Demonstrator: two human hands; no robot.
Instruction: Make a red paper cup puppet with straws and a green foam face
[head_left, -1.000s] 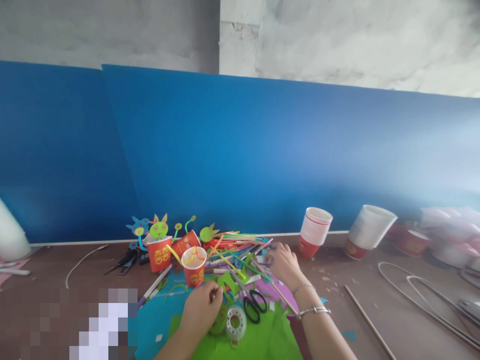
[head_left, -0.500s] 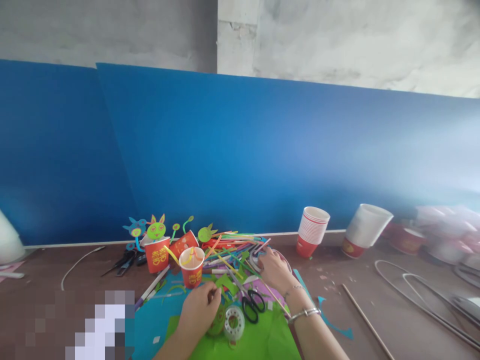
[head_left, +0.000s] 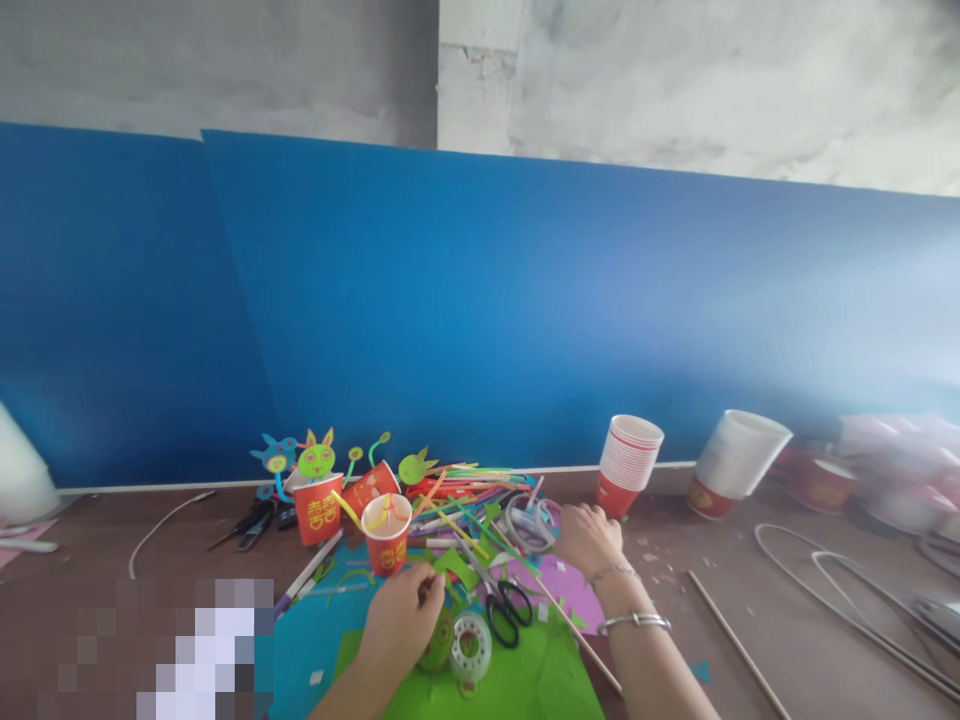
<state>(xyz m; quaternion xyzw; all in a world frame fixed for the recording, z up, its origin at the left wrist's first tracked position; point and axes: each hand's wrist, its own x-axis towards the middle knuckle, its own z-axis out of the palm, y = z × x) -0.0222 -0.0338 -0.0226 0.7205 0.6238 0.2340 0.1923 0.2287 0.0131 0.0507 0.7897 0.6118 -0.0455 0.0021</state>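
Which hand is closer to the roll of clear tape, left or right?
Left. The left hand is just left of the roll of clear tape; the right hand is farther off, beyond it to the right.

Looking out from the wearer's head, facing forward and tilting down over the bench. Sitting above and behind the left hand and the right hand, near enough for showing both low in the middle. Facing the blue panel across the centre, reaching up to the gray wall beyond. Taking in a wide sweep, cutting the bench off at both sides and along the bottom edge.
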